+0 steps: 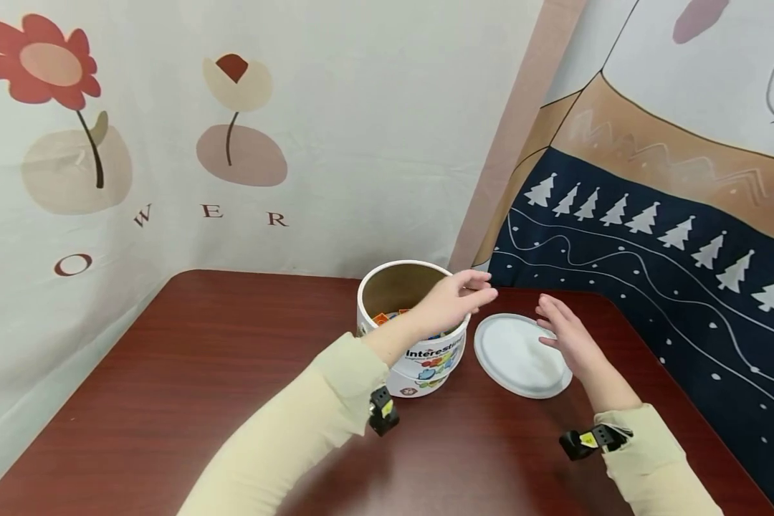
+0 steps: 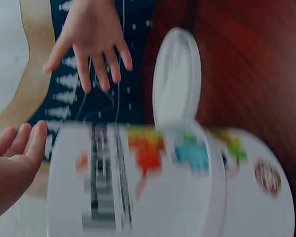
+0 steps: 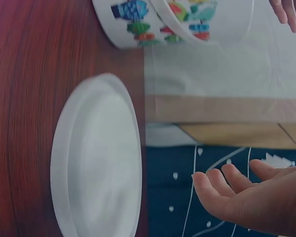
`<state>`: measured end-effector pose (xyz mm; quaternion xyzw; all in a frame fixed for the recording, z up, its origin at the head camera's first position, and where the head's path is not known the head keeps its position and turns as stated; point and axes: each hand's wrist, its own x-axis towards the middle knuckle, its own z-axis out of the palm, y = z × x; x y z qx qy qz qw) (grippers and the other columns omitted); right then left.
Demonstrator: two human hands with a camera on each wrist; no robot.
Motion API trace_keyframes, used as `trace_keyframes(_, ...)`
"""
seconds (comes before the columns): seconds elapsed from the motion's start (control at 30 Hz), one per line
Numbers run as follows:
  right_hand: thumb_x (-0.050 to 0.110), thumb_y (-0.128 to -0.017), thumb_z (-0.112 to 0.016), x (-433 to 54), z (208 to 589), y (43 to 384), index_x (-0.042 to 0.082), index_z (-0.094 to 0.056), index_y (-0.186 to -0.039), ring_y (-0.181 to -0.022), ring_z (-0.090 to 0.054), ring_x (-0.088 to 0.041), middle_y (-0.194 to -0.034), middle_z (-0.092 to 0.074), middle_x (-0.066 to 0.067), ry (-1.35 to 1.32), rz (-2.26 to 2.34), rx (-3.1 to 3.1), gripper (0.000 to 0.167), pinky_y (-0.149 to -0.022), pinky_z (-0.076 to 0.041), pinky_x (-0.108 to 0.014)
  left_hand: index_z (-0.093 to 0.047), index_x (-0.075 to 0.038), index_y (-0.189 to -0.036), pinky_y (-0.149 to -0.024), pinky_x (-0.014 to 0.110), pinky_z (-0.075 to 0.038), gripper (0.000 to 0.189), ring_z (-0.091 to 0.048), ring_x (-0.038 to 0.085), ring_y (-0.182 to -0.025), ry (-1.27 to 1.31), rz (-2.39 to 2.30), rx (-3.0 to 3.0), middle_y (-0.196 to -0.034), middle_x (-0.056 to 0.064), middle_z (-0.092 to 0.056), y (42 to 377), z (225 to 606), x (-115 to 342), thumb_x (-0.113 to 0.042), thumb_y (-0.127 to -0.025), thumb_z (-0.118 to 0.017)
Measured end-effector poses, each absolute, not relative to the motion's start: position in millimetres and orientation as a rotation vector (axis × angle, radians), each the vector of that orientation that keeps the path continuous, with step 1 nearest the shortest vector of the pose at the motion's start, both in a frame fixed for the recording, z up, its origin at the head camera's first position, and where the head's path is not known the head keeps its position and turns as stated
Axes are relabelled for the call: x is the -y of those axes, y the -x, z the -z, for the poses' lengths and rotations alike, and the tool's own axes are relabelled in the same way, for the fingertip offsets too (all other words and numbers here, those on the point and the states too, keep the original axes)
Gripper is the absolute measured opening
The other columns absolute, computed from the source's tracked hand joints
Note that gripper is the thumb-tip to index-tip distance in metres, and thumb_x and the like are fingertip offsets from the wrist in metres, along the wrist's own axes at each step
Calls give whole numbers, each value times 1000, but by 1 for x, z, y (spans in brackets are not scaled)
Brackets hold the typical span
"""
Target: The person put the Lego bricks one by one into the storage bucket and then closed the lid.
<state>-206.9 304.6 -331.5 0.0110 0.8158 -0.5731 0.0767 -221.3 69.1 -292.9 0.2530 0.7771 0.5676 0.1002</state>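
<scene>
A round white tub (image 1: 426,365) with colourful printed pictures stands uncovered on the table, small colourful pieces (image 1: 382,318) showing low inside it. Over its opening reaches my left hand (image 1: 448,304), fingers loosely extended toward the right and holding nothing. To the right of the tub a round white lid (image 1: 522,356) lies flat on the table. My right hand (image 1: 567,333) is raised above the lid's right side, fingers relaxed and nothing in them. In the right wrist view the lid (image 3: 103,163) lies apart from the right hand (image 3: 241,197).
The dark red wooden table (image 1: 232,358) stretches to the left and front. Behind it hangs a pale cloth (image 1: 374,143) with printed flowers, and a navy patterned cloth (image 1: 619,279) hangs along the right edge. Each wrist wears a small black camera.
</scene>
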Motion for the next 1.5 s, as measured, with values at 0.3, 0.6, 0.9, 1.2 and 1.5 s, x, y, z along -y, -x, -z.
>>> trace_keyframes(0.3, 52, -97, -29, -331, 338, 207, 2, 2, -149, -140, -10, -48, -153, -4, -30, -148, 1655, -2474, 79, -112, -16, -60, -35, -7, -143, -106, 32, -40, 60, -44, 21, -131, -604, -1552, -2283, -146, 7, -42, 210, 315, -121, -40, -95, -48)
trace_keyframes(0.6, 57, -95, -30, -350, 356, 210, 3, 4, -149, -140, -9, -49, -153, -2, -31, -244, 1576, -2450, 83, -112, -17, -59, -32, -2, -144, -110, 37, -33, 69, -38, 24, -135, -322, -1616, -2311, -146, 13, -39, 214, 358, -142, -45, -92, -50)
trace_keyframes(0.9, 64, -91, -30, -363, 367, 214, 3, 8, -149, -139, -6, -49, -153, 2, -29, -396, 1484, -2436, 92, -112, -17, -59, -28, 3, -144, -111, 41, -31, 80, -34, 30, -136, -96, -1579, -2390, -147, 21, -33, 214, 382, -148, -49, -88, -53)
trace_keyframes(1.2, 64, -91, -30, -369, 380, 218, -1, 12, -146, -139, -1, -49, -152, 10, -29, -444, 1389, -2442, 96, -112, -13, -61, -31, 8, -140, -111, 43, -31, 79, -34, 32, -135, -26, -1569, -2384, -144, 24, -35, 209, 395, -155, -45, -87, -56)
trace_keyframes(1.5, 66, -90, -29, -369, 387, 222, -6, 7, -146, -139, -8, -47, -152, 4, -31, -423, 1271, -2477, 98, -112, -16, -59, -30, 9, -140, -112, 42, -30, 80, -34, 32, -136, -26, -1522, -2409, -145, 24, -35, 216, 403, -158, -46, -88, -54)
